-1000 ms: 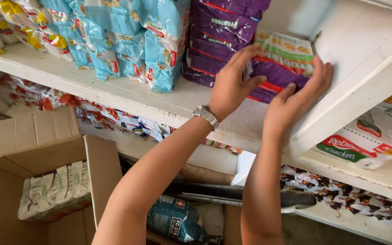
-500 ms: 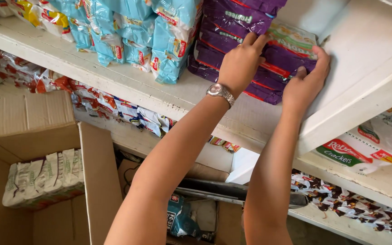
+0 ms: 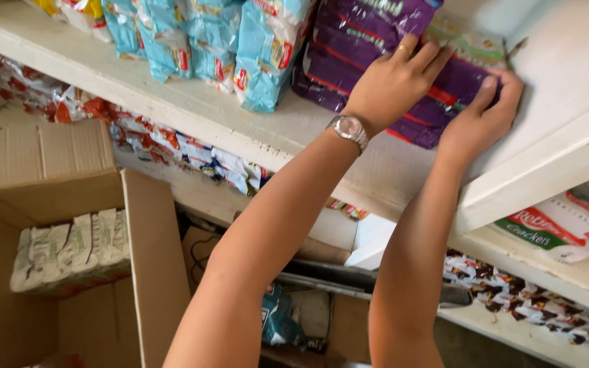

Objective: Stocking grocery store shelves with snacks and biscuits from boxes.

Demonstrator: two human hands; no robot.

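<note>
- The purple packets [image 3: 376,41] lie stacked on the white shelf [image 3: 192,112] in the upper middle of the frame, with a pale green packet [image 3: 468,48] on top at the stack's right end.
- The left hand [image 3: 393,82] lies palm down on the stack, fingers stretched flat toward the upper right, pressing rather than gripping; a ring shows on one finger and a watch [image 3: 349,128] on the wrist.
- The right hand [image 3: 482,123] cups the stack's right end, fingers curled around the edge of the packets, thumb up.
- Both forearms rise from the bottom centre of the frame, slanting to the upper right, the left one longer in view.
- Blue packets [image 3: 267,54] stand just left of the purple stack.
- An open cardboard box [image 3: 49,170] at lower left holds pale packets [image 3: 69,252].
- Lower shelves carry more packets [image 3: 553,228].
</note>
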